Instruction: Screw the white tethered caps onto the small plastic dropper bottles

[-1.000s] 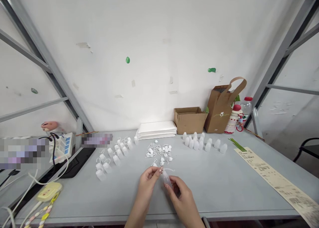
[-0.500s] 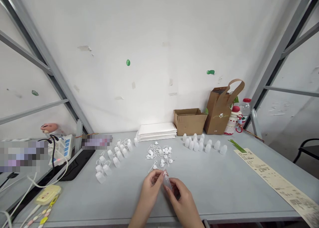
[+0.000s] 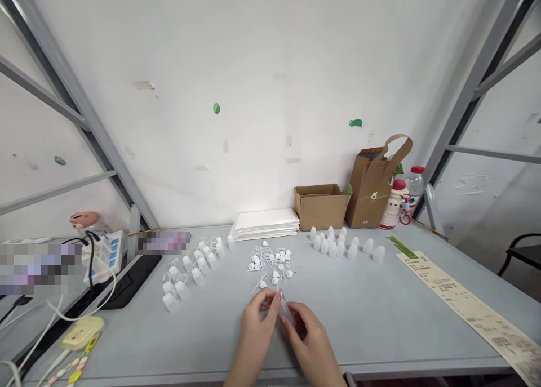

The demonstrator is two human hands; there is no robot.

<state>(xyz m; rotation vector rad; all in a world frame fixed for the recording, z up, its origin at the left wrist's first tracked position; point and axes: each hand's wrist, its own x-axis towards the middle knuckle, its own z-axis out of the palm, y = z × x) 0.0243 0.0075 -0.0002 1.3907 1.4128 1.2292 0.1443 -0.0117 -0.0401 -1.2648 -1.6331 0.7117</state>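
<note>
My right hand (image 3: 310, 333) is closed around a small translucent plastic bottle (image 3: 285, 311), tilted near the table's front. The fingers of my left hand (image 3: 258, 322) pinch at the bottle's top, where a thin white strap (image 3: 278, 286) sticks up; the cap part is hidden by the fingertips. Just beyond my hands lies a loose heap of white caps with straps (image 3: 270, 258). To the left stand several similar bottles with looped caps (image 3: 198, 276). A group of bottles without straps (image 3: 333, 248) stands to the right.
At the back are a stack of white boards (image 3: 266, 223), an open cardboard box (image 3: 323, 212), a brown paper bag (image 3: 366, 198) and drink bottles (image 3: 395, 207). A printed paper strip (image 3: 456, 297) runs along the right. A power strip (image 3: 105, 254) and cables lie left.
My left fingers have shifted slightly at the bottle's top, and the thin white strap now points up above them. The right hand keeps its hold on the bottle.
</note>
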